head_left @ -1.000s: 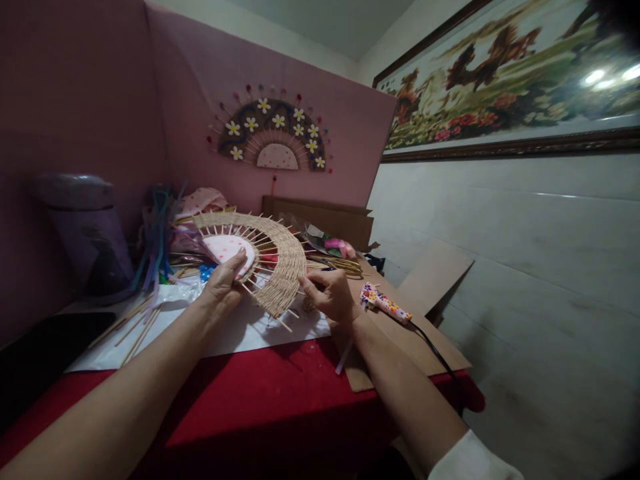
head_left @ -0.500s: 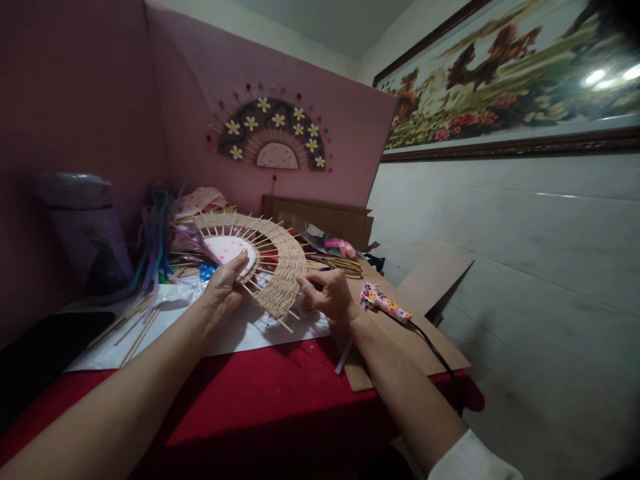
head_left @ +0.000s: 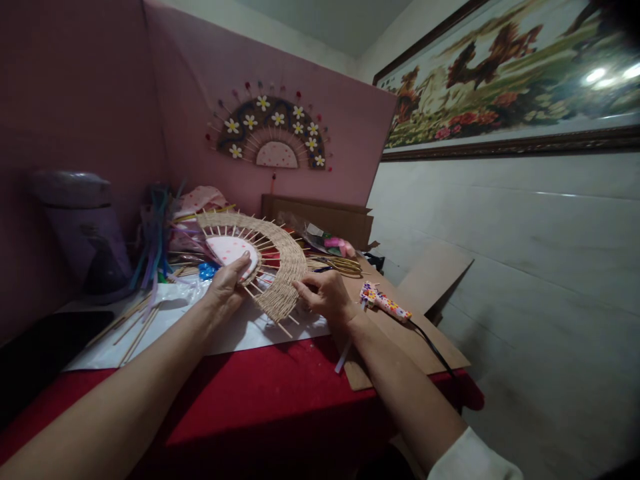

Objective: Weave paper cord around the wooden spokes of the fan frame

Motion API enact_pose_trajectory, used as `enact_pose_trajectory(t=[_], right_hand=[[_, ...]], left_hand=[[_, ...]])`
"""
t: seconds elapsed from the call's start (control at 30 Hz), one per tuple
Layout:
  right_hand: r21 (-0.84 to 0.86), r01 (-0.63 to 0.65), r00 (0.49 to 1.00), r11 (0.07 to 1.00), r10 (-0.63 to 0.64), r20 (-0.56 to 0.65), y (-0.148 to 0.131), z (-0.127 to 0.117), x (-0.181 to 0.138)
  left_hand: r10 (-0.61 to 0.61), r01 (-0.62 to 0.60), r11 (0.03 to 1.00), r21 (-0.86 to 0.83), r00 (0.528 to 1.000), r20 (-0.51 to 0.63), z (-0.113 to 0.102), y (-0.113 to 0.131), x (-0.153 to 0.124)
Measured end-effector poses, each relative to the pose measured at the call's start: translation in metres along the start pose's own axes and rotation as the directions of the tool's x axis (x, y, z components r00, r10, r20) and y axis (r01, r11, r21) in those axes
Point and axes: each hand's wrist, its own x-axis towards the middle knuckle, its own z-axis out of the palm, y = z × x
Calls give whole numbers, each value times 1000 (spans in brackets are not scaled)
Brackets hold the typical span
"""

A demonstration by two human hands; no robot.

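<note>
A half-round fan (head_left: 291,263) of tan cord woven over thin wooden sticks is held up above the table. Its pale pink, dotted centre piece (head_left: 231,251) is gripped by my left hand (head_left: 229,285), thumb on the front and fingers hidden behind. At the fan's right edge, my right hand (head_left: 325,293) has its fingers curled and pinched together, close to or touching the weave; whatever is between the fingertips cannot be made out. Bare stick ends poke out past the woven band.
A flower-patterned glue gun (head_left: 385,303) lies on cardboard (head_left: 415,347) at the right, its black cord trailing off the edge. Loose sticks (head_left: 140,337) rest on white sheeting at the left. Behind stands a pink board (head_left: 345,127) bearing a finished-looking flowered fan (head_left: 250,122).
The fan has shifted very slightly to the right in my left hand. My right hand has moved a little left and down along the fan's edge, its fingers still curled.
</note>
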Motion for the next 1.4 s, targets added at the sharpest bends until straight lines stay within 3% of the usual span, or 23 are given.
enact_pose_trajectory(t=[0.8,1.17,1.4], right_hand=[[-29,9,995,1000,-12,-99,-6,6,-3],[172,-136,960,976,173,-221,2,10,-4],[215,-115,965,970,161,-209,3,14,-6]], left_hand=[[103,-102,993,-53,994,28,-7,19,12],[114,-111,987,-117,993,25,-5,26,9],[128,-123,983,-134,991,32,-7,27,10]])
